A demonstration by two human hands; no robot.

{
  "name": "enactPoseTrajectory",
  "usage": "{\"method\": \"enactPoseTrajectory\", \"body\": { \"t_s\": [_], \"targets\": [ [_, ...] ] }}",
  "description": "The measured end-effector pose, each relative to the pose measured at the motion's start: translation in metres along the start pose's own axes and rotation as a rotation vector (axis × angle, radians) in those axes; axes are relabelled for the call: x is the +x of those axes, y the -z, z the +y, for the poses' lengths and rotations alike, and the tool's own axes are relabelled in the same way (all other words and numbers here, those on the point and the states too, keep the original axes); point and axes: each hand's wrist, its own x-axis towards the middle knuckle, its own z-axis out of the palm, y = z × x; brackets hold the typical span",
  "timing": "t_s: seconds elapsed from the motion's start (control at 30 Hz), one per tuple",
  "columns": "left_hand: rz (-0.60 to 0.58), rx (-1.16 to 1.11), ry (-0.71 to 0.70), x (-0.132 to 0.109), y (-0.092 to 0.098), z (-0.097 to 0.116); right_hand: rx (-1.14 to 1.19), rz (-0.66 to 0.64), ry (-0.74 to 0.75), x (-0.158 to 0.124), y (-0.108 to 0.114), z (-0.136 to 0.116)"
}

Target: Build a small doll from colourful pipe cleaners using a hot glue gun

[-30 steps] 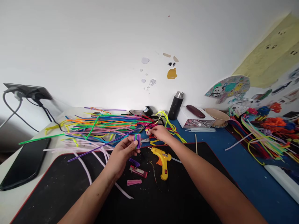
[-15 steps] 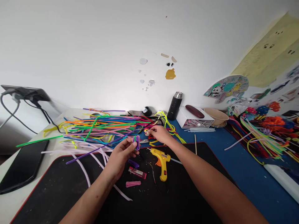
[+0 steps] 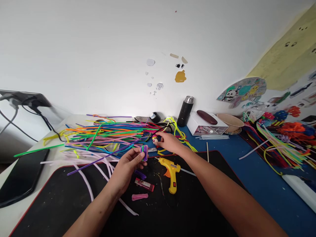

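one desk point(image 3: 271, 194), blue on the r. side, carries the lot. black mat point(image 3: 61, 197) on it, nr the wearer. big pile of loose pipe cleaners point(image 3: 123, 131) along the back l.; long strands trail fwd onto the mat, so a passing elbow could drag them & upset the small stuff. dark flask point(image 3: 185, 112) at back, nr the wall; a hard knock might topple it.

left hand point(image 3: 128, 164) & right hand point(image 3: 170, 143) work nr the mat's back edge. yellow glue gun point(image 3: 173, 166) lies on the mat, nozzle twd the left hand's fingers; can't tell if hot. if it is, a dropped wrist = burn or stray glue. red lighter point(image 3: 144, 185) lies nr it, w/ a pink bundle point(image 3: 140, 197) & a purple bundle point(image 3: 140, 174) close by; a careless sweep could scatter all 3.

left grip: clamped, thumb vs fingers, on a purple/green bundle point(image 3: 145, 152), held up nr the nozzle. if the pinch slackens, folds may spring open or it drops.

right grip: at a tiny figure point(image 3: 155, 140) by the tangled strands, touching; can't tell if clamped. a hasty tug might snag it.
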Motion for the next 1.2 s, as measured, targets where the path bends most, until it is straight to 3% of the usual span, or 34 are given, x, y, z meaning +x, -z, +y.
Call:
{"method": "enactPoseTrajectory", "body": {
  "t_s": [0.27, 0.5, 0.57, 0.7, 0.83, 1.2],
  "targets": [
    [0.009, 0.008, 0.012, 0.001, -0.001, 0.0, 0.002, -0.017, 0.023, 0.004, 0.0, -0.005],
    [-0.004, -0.054, 0.03, 0.002, 0.0, -0.002, 0.089, 0.043, 0.028, -0.002, -0.004, -0.004],
    [0.01, -0.127, 0.038, 0.003, 0.001, -0.003, 0.197, 0.075, 0.034, -0.007, -0.006, -0.008],
    [0.065, -0.286, 0.047, 0.006, 0.006, -0.003, 0.667, 0.066, 0.037, -0.026, -0.013, -0.029],
    [0.094, -0.401, 0.044, 0.009, 0.01, -0.003, 0.886, 0.06, 0.074, -0.043, -0.021, -0.049],
    [0.06, -0.512, 0.044, 0.006, 0.003, -0.004, 0.905, 0.173, 0.06, -0.069, -0.036, -0.063]
  ]
}}
